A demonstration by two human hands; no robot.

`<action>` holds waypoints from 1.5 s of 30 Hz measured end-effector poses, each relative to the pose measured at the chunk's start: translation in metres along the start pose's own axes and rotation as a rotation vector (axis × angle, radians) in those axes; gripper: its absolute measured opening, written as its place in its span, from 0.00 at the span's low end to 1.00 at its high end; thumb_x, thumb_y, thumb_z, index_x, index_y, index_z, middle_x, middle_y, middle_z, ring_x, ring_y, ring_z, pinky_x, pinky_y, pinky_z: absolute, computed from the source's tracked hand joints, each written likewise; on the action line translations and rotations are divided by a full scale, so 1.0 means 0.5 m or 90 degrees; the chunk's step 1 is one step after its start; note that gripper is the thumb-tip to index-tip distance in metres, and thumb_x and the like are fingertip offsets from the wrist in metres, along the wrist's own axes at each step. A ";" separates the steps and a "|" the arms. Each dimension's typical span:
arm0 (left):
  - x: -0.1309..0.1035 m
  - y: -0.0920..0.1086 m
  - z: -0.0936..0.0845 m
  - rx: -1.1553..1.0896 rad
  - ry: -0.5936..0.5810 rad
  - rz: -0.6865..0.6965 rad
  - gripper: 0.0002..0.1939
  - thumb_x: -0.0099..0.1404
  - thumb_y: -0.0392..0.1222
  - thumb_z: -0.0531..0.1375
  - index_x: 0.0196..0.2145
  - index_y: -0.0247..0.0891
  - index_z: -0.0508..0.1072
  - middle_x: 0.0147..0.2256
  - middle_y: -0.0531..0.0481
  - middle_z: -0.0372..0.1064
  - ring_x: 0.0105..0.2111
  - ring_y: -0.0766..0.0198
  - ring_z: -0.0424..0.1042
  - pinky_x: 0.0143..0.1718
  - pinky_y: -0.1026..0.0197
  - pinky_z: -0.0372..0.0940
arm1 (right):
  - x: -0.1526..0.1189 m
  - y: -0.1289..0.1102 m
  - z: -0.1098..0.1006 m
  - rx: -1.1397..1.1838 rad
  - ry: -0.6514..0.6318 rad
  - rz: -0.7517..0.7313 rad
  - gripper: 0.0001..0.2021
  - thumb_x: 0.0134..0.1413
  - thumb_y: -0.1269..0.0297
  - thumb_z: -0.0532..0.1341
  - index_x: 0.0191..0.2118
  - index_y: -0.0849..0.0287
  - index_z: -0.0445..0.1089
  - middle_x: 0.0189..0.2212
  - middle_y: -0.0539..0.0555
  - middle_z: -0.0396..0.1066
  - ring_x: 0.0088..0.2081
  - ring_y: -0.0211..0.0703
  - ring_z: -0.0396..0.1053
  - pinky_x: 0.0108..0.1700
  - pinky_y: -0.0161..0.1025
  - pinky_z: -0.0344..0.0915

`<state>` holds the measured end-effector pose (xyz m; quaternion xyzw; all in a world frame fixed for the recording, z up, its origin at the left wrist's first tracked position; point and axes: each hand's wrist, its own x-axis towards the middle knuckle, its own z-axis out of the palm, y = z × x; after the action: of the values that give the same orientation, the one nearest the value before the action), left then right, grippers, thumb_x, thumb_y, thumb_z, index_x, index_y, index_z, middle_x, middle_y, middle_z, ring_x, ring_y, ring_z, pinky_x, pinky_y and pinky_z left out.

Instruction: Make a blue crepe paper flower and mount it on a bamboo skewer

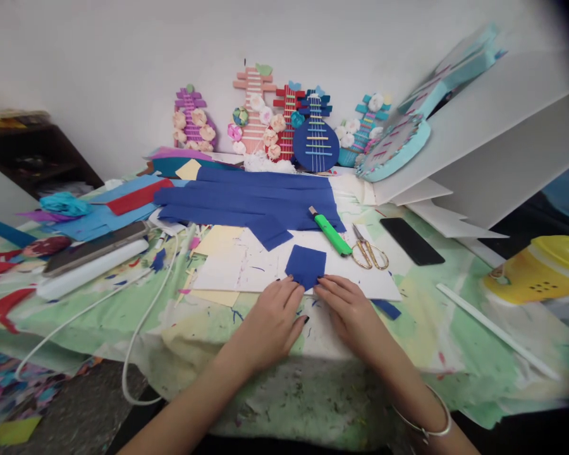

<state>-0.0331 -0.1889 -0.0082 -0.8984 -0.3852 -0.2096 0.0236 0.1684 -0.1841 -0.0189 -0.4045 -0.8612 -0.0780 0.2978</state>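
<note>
1. Paper piece [306, 262], dark blue, lies near the white board's [213, 275] front edge.
2. Left hand [272, 313], thumb spread, touches its lower edge; right hand [349, 313] too, its grip impossible to tell.
3. Light, even fingertip pressure should prevent creases.

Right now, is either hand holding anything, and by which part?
Left hand and right hand touch the near end of the small blue paper piece; whether it's gripped or just pressed, can't tell.
</note>
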 end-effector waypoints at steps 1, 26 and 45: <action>0.002 -0.002 -0.001 0.005 -0.004 0.000 0.22 0.66 0.42 0.51 0.55 0.29 0.59 0.50 0.35 0.62 0.53 0.48 0.61 0.53 0.45 0.60 | 0.000 0.000 0.000 0.001 -0.001 0.002 0.20 0.50 0.83 0.51 0.47 0.65 0.71 0.47 0.61 0.72 0.52 0.51 0.65 0.51 0.52 0.67; 0.037 -0.105 -0.043 0.054 -0.106 0.112 0.16 0.68 0.48 0.49 0.44 0.33 0.66 0.49 0.40 0.69 0.61 0.53 0.52 0.62 0.45 0.42 | 0.006 0.001 -0.009 -0.005 0.033 0.109 0.18 0.56 0.76 0.52 0.53 0.65 0.63 0.48 0.62 0.71 0.52 0.55 0.63 0.48 0.55 0.61; 0.079 -0.054 -0.002 0.122 0.033 0.346 0.12 0.66 0.30 0.48 0.41 0.30 0.70 0.34 0.40 0.72 0.37 0.58 0.71 0.40 0.54 0.65 | 0.007 -0.001 -0.005 0.052 -0.012 0.097 0.27 0.50 0.80 0.49 0.58 0.66 0.57 0.45 0.63 0.69 0.46 0.50 0.64 0.47 0.50 0.66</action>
<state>-0.0278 -0.1431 0.0050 -0.9568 -0.1480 -0.1808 0.1732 0.1672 -0.1832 -0.0149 -0.4571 -0.8332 -0.0161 0.3109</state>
